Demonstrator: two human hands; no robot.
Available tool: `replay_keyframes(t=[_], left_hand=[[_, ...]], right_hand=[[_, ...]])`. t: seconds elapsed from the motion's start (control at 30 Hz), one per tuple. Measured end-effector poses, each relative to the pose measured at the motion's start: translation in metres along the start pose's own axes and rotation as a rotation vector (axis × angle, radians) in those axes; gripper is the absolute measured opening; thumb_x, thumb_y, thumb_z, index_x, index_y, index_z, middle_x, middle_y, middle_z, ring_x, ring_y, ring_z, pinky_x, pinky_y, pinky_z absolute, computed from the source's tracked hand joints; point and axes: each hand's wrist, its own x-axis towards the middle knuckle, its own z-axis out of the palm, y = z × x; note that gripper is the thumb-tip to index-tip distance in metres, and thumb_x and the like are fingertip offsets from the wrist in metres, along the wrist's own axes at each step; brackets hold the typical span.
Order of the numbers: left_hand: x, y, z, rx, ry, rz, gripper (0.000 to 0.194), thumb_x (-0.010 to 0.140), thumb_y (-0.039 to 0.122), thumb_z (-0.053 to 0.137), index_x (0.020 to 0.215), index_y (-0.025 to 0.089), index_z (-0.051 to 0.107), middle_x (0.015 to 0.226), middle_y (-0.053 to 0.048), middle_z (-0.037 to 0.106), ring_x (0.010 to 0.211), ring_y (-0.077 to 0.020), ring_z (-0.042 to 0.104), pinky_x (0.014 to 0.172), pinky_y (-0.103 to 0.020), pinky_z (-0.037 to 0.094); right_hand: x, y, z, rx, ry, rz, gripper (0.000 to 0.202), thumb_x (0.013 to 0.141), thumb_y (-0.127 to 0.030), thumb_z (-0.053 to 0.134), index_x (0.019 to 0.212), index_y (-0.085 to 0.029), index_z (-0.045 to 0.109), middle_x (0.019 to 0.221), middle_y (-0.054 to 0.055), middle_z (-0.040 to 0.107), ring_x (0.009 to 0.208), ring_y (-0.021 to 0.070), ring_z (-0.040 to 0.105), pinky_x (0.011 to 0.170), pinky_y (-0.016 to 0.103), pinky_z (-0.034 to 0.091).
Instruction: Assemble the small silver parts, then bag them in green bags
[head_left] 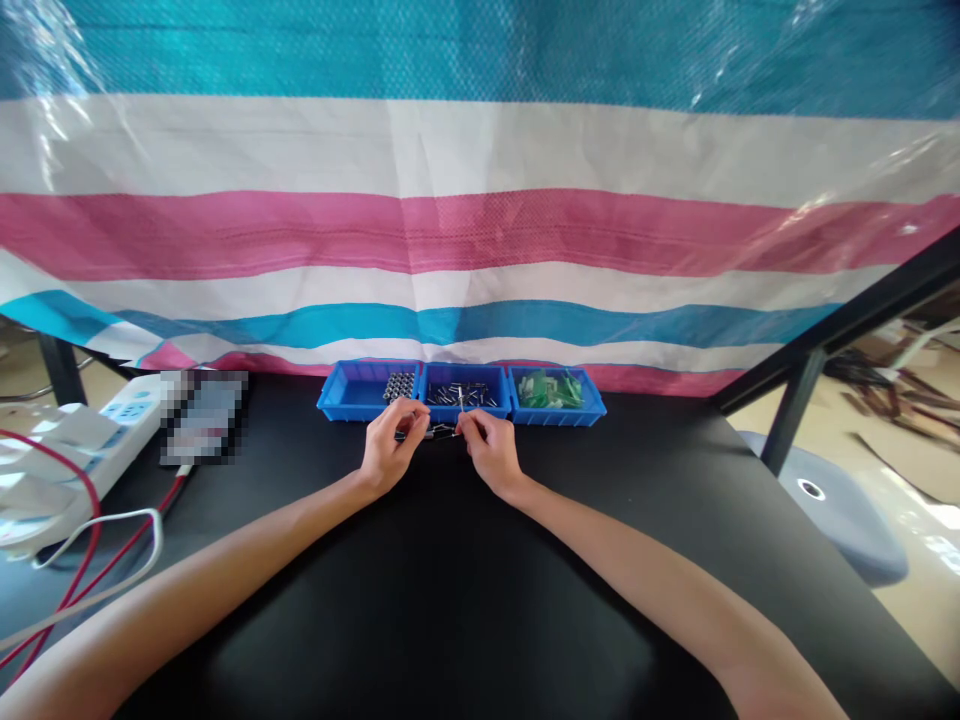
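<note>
My left hand (391,447) is closed in a pinch in front of the left blue bin (352,393); what its fingertips hold, if anything, is too small to make out. My right hand (491,452) pinches a thin, shiny metal pin-like piece (460,398) that points up before the middle blue bin (495,408). Between both hands, several small dark and silvery metal pieces (441,432) lie on the black table (435,580). Round metal parts (401,386) fill the right side of the left bin. Slim metal pieces (480,394) lie loose in the middle bin.
Right of these stands a blue bin (559,414) with green and clear plastic pieces (551,388). A white power strip (131,405), a phone-like device (206,415) and red and white cables (94,540) occupy the left. Behind hangs a striped sheet (480,230); a grey stool (840,510) stands right.
</note>
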Motion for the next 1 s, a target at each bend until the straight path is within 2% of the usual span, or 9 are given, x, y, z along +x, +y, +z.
replay_keyframes(t=[0.27, 0.47, 0.63, 0.73, 0.87, 1.0], left_hand=[[0.0005, 0.0002, 0.0000, -0.010, -0.007, -0.004, 0.008, 0.088, 0.024, 0.057, 0.090, 0.017, 0.061, 0.084, -0.004, 0.061, 0.071, -0.0126, 0.058, 0.065, -0.023, 0.050], [0.0010, 0.0008, -0.0005, -0.013, -0.012, 0.001, 0.007, 0.088, 0.024, 0.057, 0.089, 0.018, 0.061, 0.084, -0.004, 0.060, 0.071, -0.0129, 0.058, 0.064, -0.024, 0.049], [0.0011, 0.0018, -0.0009, -0.016, -0.010, 0.000, 0.009, 0.089, 0.025, 0.056, 0.089, 0.018, 0.061, 0.083, -0.004, 0.060, 0.070, -0.0127, 0.057, 0.063, -0.024, 0.048], [0.0008, 0.0013, -0.0012, -0.020, 0.003, 0.000, 0.009, 0.089, 0.026, 0.056, 0.090, 0.018, 0.061, 0.084, -0.004, 0.060, 0.069, -0.0122, 0.056, 0.063, -0.023, 0.048], [-0.0003, -0.0005, -0.0014, -0.041, 0.022, -0.021, 0.009, 0.090, 0.025, 0.055, 0.093, 0.018, 0.060, 0.085, -0.004, 0.058, 0.063, -0.0098, 0.053, 0.057, -0.021, 0.046], [-0.0014, -0.0017, -0.0016, -0.051, 0.015, -0.034, 0.010, 0.090, 0.026, 0.054, 0.094, 0.018, 0.059, 0.086, -0.004, 0.057, 0.062, -0.0093, 0.051, 0.054, -0.021, 0.044]], right_hand=[[0.0020, 0.0044, 0.0007, -0.012, 0.045, 0.035, 0.041, 0.094, -0.044, 0.046, 0.064, -0.018, 0.057, 0.049, -0.003, 0.047, 0.045, 0.0099, 0.047, 0.046, 0.021, 0.035], [0.0020, 0.0056, 0.0005, -0.047, 0.073, 0.051, 0.042, 0.094, -0.045, 0.046, 0.066, -0.018, 0.060, 0.050, -0.002, 0.051, 0.046, 0.0109, 0.049, 0.046, 0.021, 0.036], [0.0028, 0.0070, 0.0000, -0.049, 0.069, 0.006, 0.040, 0.095, -0.045, 0.045, 0.079, -0.017, 0.068, 0.056, 0.000, 0.060, 0.052, 0.0145, 0.059, 0.050, 0.023, 0.043], [0.0015, 0.0054, 0.0003, -0.072, 0.064, -0.070, 0.034, 0.096, -0.039, 0.046, 0.086, -0.018, 0.071, 0.070, 0.004, 0.070, 0.065, 0.0178, 0.067, 0.060, 0.025, 0.049], [-0.0032, 0.0043, 0.0037, -0.260, -0.061, -0.186, 0.024, 0.093, -0.026, 0.050, 0.088, -0.019, 0.072, 0.082, 0.004, 0.074, 0.072, 0.0190, 0.070, 0.069, 0.027, 0.052], [-0.0068, 0.0073, 0.0087, -0.501, -0.178, -0.215, 0.023, 0.090, -0.019, 0.052, 0.100, -0.019, 0.073, 0.096, 0.006, 0.075, 0.083, 0.0217, 0.071, 0.078, 0.030, 0.053]])
